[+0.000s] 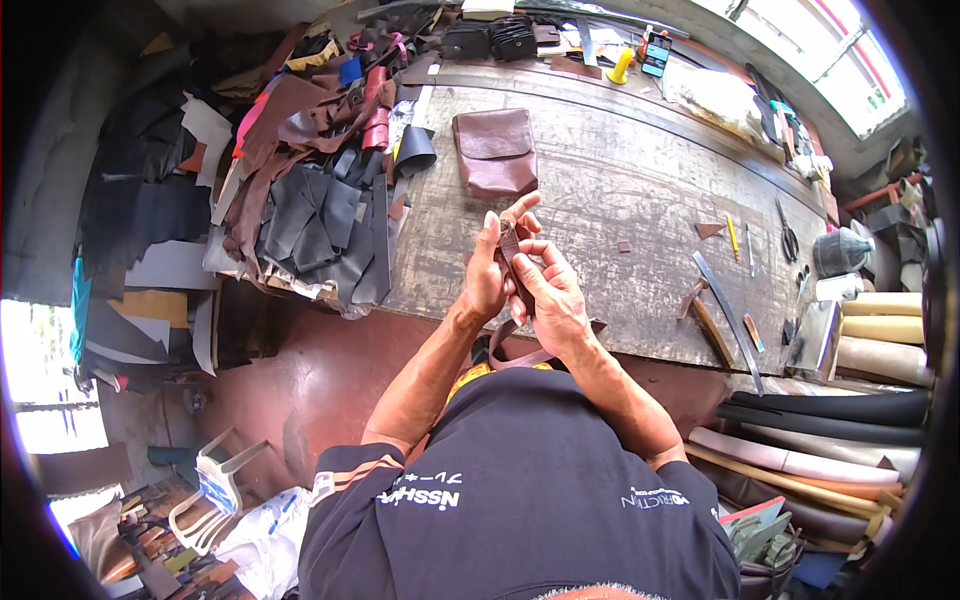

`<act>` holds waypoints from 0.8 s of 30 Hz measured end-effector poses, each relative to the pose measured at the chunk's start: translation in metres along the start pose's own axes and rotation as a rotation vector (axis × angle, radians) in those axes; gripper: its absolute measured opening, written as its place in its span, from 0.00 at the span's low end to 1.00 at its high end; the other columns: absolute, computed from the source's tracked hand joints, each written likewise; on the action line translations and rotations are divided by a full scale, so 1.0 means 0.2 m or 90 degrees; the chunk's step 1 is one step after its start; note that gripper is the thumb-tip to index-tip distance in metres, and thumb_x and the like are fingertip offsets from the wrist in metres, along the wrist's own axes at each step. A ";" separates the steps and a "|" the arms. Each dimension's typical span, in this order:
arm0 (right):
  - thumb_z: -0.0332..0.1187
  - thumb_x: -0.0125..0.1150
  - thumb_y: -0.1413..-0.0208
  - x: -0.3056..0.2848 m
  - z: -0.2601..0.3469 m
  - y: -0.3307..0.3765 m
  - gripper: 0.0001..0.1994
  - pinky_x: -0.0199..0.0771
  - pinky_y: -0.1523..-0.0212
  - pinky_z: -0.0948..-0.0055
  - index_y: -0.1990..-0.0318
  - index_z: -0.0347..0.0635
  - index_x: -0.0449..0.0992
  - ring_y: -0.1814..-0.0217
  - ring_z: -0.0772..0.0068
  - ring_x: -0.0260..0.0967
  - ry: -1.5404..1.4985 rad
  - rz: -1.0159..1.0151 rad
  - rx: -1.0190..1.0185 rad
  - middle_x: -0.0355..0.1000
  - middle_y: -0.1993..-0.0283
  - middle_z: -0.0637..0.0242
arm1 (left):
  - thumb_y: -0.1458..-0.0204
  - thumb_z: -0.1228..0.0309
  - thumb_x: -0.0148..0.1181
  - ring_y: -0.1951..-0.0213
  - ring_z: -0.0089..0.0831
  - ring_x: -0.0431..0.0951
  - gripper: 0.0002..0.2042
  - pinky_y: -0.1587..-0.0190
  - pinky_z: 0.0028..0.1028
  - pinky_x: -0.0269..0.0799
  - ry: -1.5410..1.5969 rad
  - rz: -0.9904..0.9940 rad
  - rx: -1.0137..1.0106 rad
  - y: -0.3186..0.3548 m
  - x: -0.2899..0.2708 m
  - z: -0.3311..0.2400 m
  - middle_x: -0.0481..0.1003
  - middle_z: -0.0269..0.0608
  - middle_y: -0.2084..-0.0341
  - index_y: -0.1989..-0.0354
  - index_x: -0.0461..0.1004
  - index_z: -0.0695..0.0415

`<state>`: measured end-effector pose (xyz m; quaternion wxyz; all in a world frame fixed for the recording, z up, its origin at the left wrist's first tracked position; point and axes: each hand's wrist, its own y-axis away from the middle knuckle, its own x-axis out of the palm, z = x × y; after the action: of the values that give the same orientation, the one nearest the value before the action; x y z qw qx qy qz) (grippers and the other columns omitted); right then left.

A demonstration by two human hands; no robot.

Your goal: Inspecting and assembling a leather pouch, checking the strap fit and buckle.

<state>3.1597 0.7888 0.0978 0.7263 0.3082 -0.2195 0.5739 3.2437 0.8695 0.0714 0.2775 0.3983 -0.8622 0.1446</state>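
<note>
Above the near edge of the worktable, my left hand [486, 272] and my right hand [556, 298] both grip a brown leather strap [510, 243]. Its upper end, with something small on it that I cannot make out, stands between my left thumb and fingers. My right thumb and fingers pinch it lower down. The rest of the strap loops below my hands, toward my lap. Just beyond my fingertips a reddish-brown leather bag [497, 165] lies on the table with its flap folded down.
Leather scraps [320, 215] heap the table's left side. At right lie a hammer [708, 325], a steel ruler [728, 320], a yellow pencil [733, 238] and scissors [786, 232]. Rolls of material [820, 440] are stacked at lower right. A plastic chair [215, 490] stands lower left.
</note>
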 end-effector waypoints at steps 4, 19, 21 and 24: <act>0.30 0.53 0.36 -0.05 0.02 0.00 0.08 0.59 0.88 0.85 0.52 0.44 0.65 0.84 0.84 0.62 0.079 -0.004 -0.025 0.71 0.74 0.66 | 0.49 0.28 0.20 0.75 0.19 0.68 0.48 0.80 0.12 0.63 -0.139 -0.005 -0.048 0.06 0.12 -0.09 0.61 0.33 0.62 0.34 0.56 0.59; 0.34 0.48 0.33 -0.05 0.08 0.02 0.13 0.58 0.80 0.86 0.44 0.45 0.65 0.80 0.88 0.58 0.304 -0.095 -0.196 0.67 0.75 0.76 | 0.39 0.40 0.31 0.68 0.45 0.77 0.34 0.64 0.39 0.71 -0.577 0.170 0.078 0.04 -0.02 0.01 0.76 0.50 0.76 0.51 0.70 0.61; 0.30 0.53 0.37 -0.04 0.12 0.04 0.10 0.67 0.73 0.84 0.50 0.41 0.72 0.71 0.85 0.64 0.452 -0.104 -0.215 0.66 0.66 0.71 | 0.40 0.41 0.38 0.63 0.46 0.75 0.32 0.59 0.38 0.70 -0.603 0.178 0.091 0.02 -0.01 -0.02 0.74 0.51 0.66 0.51 0.69 0.63; 0.24 0.62 0.45 0.00 0.22 0.06 0.06 0.74 0.63 0.80 0.59 0.37 0.77 0.58 0.77 0.67 0.607 -0.125 -0.339 0.64 0.53 0.64 | 0.41 0.42 0.45 0.51 0.34 0.72 0.33 0.49 0.30 0.67 -0.539 0.259 -0.008 -0.02 0.00 -0.10 0.71 0.46 0.52 0.46 0.68 0.64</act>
<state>3.1507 0.7608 0.1314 0.8483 -0.1611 0.0257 0.5037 3.2540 0.8760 0.0868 -0.1303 0.2438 -0.9609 0.0155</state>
